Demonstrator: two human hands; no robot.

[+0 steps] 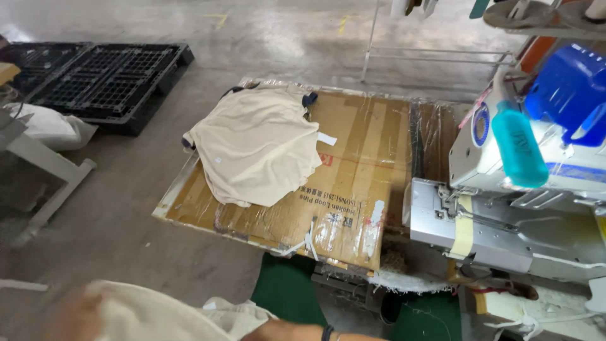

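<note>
At the bottom left of the frame a blurred hand (76, 316) bunches soft cream cloth (158, 316), fingers closed on it; which hand it is I cannot tell. A forearm with a dark wristband (326, 332) crosses the bottom centre, its hand unseen. One limp cream garment (255, 145) already lies on the glossy plastic-wrapped cardboard worktop (353, 183), beside the hard grey sewing machine (505, 221).
</note>
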